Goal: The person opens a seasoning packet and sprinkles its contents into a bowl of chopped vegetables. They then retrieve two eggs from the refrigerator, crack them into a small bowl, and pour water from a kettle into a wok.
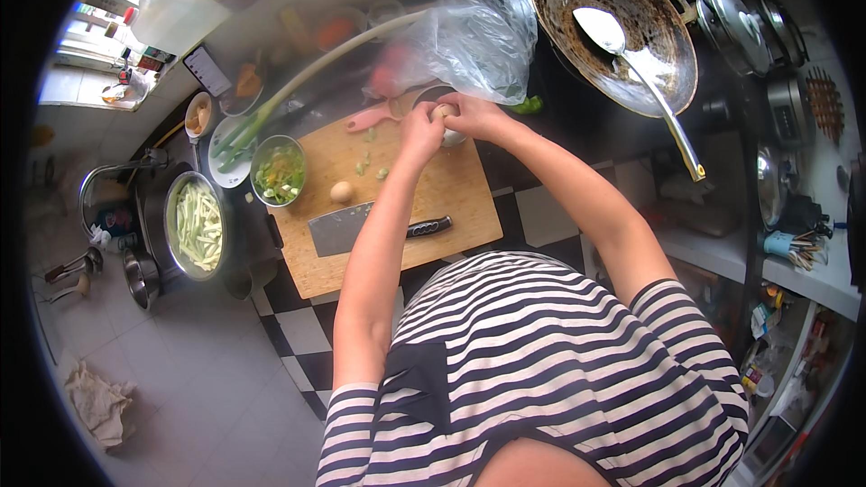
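Note:
My left hand and my right hand hold one egg between them, fingertips on its shell. Just below it is a metal bowl, partly hidden by my hands, at the far edge of a wooden cutting board. Another egg lies on the board, left of my left forearm. A cleaver rests near the board's close edge, its blade partly under that forearm in view. A pink-handled tool lies at the board's far side, beside small green scraps.
Left of the board stand a bowl of chopped green vegetables, a plate with scallion and a bowl of pale cut strips. A plastic bag lies beyond my hands. A wok with a metal spatula stands at the back right.

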`<state>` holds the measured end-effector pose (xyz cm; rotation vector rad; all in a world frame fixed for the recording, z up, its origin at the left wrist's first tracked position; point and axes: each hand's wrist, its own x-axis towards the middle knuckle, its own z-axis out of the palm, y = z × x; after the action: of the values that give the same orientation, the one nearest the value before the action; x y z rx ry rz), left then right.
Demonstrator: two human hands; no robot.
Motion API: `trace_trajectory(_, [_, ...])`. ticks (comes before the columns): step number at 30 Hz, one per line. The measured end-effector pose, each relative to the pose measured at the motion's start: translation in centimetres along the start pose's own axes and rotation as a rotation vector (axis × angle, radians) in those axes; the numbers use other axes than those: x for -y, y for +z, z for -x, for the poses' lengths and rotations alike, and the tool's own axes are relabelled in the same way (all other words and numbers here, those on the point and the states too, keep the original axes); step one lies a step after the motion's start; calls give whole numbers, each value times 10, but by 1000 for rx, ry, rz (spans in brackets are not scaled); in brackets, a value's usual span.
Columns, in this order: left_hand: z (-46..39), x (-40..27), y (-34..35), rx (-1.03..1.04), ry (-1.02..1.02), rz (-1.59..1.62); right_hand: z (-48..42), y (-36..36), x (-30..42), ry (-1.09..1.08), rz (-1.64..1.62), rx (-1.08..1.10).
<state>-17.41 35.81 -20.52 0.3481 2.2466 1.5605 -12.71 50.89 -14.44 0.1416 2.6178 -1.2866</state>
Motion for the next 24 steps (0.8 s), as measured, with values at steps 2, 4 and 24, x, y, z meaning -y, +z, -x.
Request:
trace_trajectory(2, [-1, -2, 1, -7, 13, -30, 1, -1, 2, 9, 2, -4])
trace_trajectory(4, [-1, -1, 1, -15, 27, -59, 2, -2, 4, 40, -9, 1])
trace_trajectory(24, [-6, -13, -25, 39, 171, -198, 9, -17, 24, -5, 58, 23])
